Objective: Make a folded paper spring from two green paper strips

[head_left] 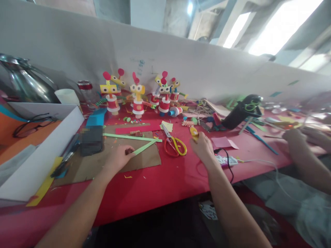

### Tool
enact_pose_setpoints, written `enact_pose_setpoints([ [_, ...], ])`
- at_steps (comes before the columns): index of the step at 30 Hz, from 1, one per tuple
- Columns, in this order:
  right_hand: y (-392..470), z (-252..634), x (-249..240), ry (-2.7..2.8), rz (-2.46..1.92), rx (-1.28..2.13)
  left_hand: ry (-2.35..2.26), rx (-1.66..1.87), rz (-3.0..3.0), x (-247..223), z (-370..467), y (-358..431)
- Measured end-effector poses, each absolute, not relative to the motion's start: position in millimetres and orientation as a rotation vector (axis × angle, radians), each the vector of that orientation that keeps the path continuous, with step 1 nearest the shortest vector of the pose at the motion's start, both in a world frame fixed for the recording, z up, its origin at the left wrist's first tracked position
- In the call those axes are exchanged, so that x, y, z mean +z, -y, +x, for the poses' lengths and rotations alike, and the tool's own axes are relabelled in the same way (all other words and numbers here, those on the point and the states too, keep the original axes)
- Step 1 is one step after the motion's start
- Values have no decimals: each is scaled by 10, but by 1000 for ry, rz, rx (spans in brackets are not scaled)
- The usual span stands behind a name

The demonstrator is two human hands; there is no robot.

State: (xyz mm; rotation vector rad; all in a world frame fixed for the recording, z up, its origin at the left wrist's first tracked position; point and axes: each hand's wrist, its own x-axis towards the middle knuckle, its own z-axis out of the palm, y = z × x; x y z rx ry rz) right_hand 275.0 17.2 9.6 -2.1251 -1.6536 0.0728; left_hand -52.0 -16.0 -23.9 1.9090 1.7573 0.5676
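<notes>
My left hand (120, 157) pinches the lower end of a light green paper strip (145, 147) over a brown cardboard sheet (144, 161). The strip's upper end meets another green strip (124, 137) lying across the cardboard. Farther right, my right hand (203, 146) has its fingers closed round a small yellow object (193, 133), perhaps a glue or tape tool. Between the hands lie scissors (173, 144) with red and yellow handles, blades pointing away. A coiled paper spring (136, 133) and a red strip (126, 130) rest beyond the green strips.
Several paper-cup figures (138, 107) stand at the back. On the left are a phone (91, 141), a white box (49, 148) and a metal jug (28, 81). A black holder (234, 117), a power strip (224, 160) with cables and another person's hands (297, 143) are at right.
</notes>
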Motion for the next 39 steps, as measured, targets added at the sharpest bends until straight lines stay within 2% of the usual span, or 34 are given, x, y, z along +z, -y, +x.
enact_pose_setpoints([
  [4, 210, 2376, 132, 1771, -1587, 889, -1682, 651, 1843, -335, -574, 108],
  [6, 356, 2162, 104, 1872, -1411, 1077, -1677, 670, 1827, -364, -584, 99],
  [13, 394, 1832, -28, 2025, -1369, 941, -1698, 617, 1887, -341, -566, 114],
  [28, 330, 1738, 69, 2219, -1701, 668, -1884, 337, 2144, -164, -452, 220],
  [39, 165, 1890, 145, 2195, -1875, 500, -1835, 360, 2171, -229, -495, 190],
])
